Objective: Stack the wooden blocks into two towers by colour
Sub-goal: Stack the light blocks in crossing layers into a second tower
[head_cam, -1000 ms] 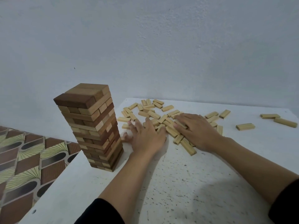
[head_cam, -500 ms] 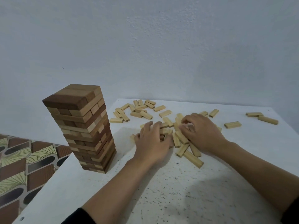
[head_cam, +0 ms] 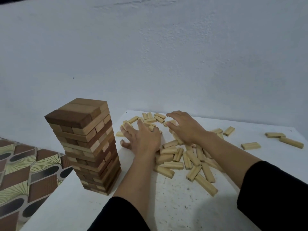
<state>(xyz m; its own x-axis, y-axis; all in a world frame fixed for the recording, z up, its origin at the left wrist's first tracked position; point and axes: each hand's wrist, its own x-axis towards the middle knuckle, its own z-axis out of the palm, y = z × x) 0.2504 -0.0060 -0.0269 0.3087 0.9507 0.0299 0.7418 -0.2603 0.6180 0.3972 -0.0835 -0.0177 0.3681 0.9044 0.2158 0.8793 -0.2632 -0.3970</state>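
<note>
A tall tower (head_cam: pixel 90 145) of brown and tan wooden blocks stands near the white table's left edge. Right of it, several pale loose blocks (head_cam: pixel 188 161) lie heaped in front of my arms, and more pale blocks (head_cam: pixel 150 117) are scattered at the back. My left hand (head_cam: pixel 141 136) reaches out flat with fingers spread over the far blocks. Just right of it, my right hand (head_cam: pixel 185 126) hovers with spread, slightly bent fingers above the same far group. Neither hand holds a block.
A few stray pale blocks (head_cam: pixel 284 139) lie at the far right of the white table (head_cam: pixel 166 205). The table's left edge runs close beside the tower, with patterned floor tiles (head_cam: pixel 25 172) below. A plain wall stands behind.
Both hands dragged a bunch of pale blocks toward me, left them in a heap, and have reached back out to the far blocks with fingers spread.
</note>
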